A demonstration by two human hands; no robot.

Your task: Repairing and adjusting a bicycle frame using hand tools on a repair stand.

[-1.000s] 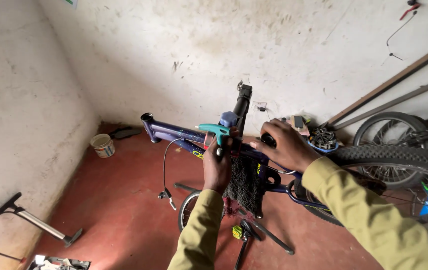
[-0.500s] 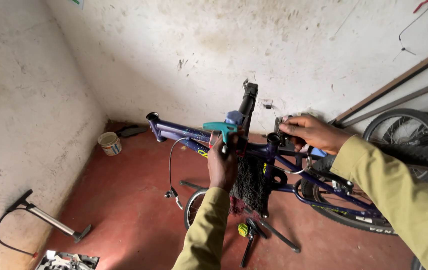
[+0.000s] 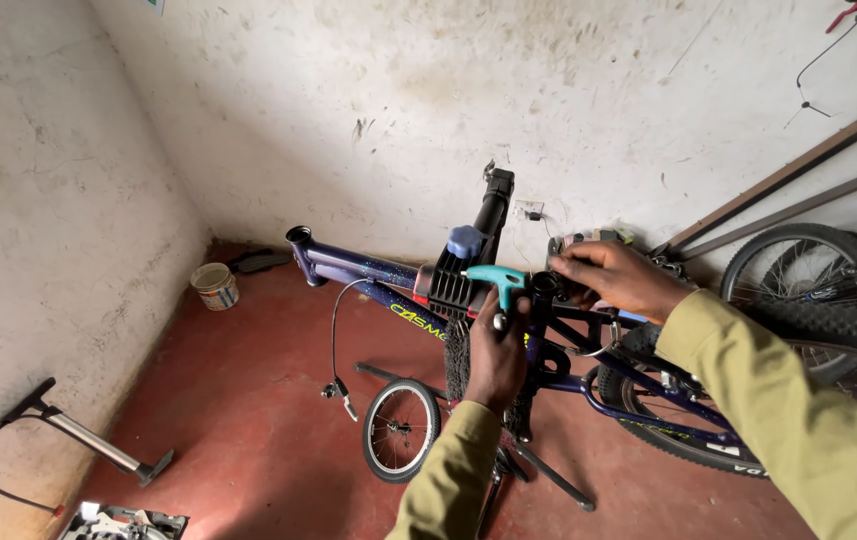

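Note:
A dark blue bicycle frame (image 3: 358, 272) is clamped in a black repair stand (image 3: 468, 270). My left hand (image 3: 497, 352) grips a teal T-handle wrench (image 3: 494, 279) beside the frame's seat tube. My right hand (image 3: 610, 278) rests on the top of the black seat tube end (image 3: 544, 286), fingers curled over it. Both sleeves are olive green. The frame's rear wheel (image 3: 688, 420) with a knobby tyre sits under my right forearm.
A small wheel (image 3: 400, 430) stands on the red floor below the frame. A loose brake cable (image 3: 336, 340) hangs down. A floor pump (image 3: 73, 432) lies at left, a tin can (image 3: 214, 285) by the wall, another bicycle wheel (image 3: 810, 268) at right.
My right hand moved from the tyre up to the seat tube top. My view shifted back, and the left hand stays on the teal wrench.

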